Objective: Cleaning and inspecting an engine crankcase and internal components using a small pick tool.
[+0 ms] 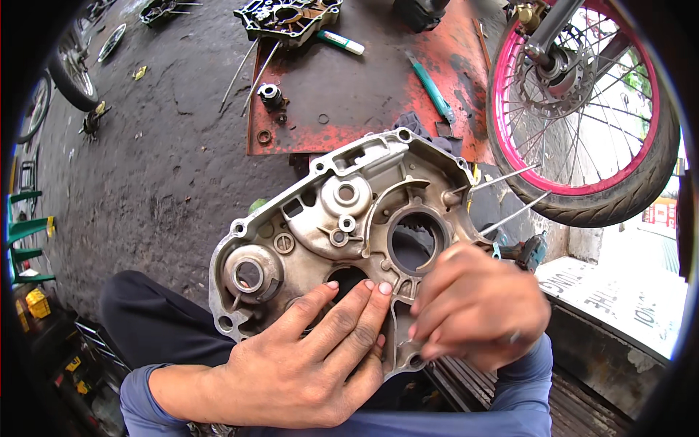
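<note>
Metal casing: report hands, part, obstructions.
Left hand on metal casing. Right hand curled at its right side, blurred; grip unclear. Central bore partly covered. Possible snag: two rods, far right.

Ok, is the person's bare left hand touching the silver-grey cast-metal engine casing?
Touching. The head view shows the left hand lying across the casing, with fingertips resting on its metal and no gap visible.

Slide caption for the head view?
Left hand on a metal casing, right hand blurred over its right side, pink-rimmed wheel beyond.
</note>
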Action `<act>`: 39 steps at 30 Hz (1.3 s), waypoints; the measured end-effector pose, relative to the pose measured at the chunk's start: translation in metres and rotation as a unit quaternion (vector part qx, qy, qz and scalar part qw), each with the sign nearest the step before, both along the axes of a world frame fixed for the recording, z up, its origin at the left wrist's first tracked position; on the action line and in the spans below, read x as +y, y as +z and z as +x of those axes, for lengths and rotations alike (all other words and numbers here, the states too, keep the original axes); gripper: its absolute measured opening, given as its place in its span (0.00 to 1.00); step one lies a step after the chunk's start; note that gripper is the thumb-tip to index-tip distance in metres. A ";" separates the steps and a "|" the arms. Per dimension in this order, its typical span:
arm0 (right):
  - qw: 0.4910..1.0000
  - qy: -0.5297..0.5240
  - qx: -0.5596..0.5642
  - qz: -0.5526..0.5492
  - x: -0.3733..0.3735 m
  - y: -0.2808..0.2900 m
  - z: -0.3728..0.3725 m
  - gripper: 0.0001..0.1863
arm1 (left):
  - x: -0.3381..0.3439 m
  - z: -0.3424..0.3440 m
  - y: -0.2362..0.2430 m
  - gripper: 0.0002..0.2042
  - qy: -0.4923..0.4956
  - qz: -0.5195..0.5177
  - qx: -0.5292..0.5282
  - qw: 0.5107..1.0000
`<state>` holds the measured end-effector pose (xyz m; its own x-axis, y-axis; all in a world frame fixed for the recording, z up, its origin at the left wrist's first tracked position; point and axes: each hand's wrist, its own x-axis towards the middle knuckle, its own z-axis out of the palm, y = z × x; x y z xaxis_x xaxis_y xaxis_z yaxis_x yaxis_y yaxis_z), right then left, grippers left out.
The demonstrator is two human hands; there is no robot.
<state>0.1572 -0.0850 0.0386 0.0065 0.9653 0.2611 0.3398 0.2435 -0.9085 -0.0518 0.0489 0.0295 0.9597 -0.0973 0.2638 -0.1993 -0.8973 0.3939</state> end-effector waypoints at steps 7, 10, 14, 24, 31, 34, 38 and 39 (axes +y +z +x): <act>0.997 -0.020 -0.002 -0.080 0.004 0.006 0.000 0.11 | 0.003 0.000 0.000 0.04 -0.012 -0.001 -0.010 1.000; 0.996 -0.033 0.008 -0.081 0.005 0.006 0.000 0.11 | 0.004 -0.001 -0.001 0.04 -0.009 0.000 -0.016 1.000; 0.996 0.045 -0.007 -0.075 0.004 0.011 0.004 0.10 | 0.004 0.001 -0.003 0.05 -0.010 -0.008 -0.020 1.000; 0.998 0.068 0.007 -0.012 0.000 0.006 0.002 0.09 | 0.007 -0.001 -0.002 0.05 -0.015 -0.003 -0.013 1.000; 0.996 0.087 -0.012 0.007 0.000 0.000 0.001 0.09 | 0.007 0.001 -0.003 0.05 -0.017 -0.001 -0.014 1.000; 0.997 0.074 -0.027 0.002 0.002 0.001 0.003 0.09 | 0.009 0.002 -0.004 0.05 -0.024 0.011 -0.015 1.000; 0.996 0.091 -0.011 0.015 0.000 0.001 0.002 0.09 | 0.005 0.001 0.000 0.06 -0.024 0.018 -0.002 1.000; 0.996 0.093 -0.015 0.005 0.000 0.002 0.003 0.10 | -0.001 -0.001 -0.002 0.09 -0.011 0.007 -0.002 1.000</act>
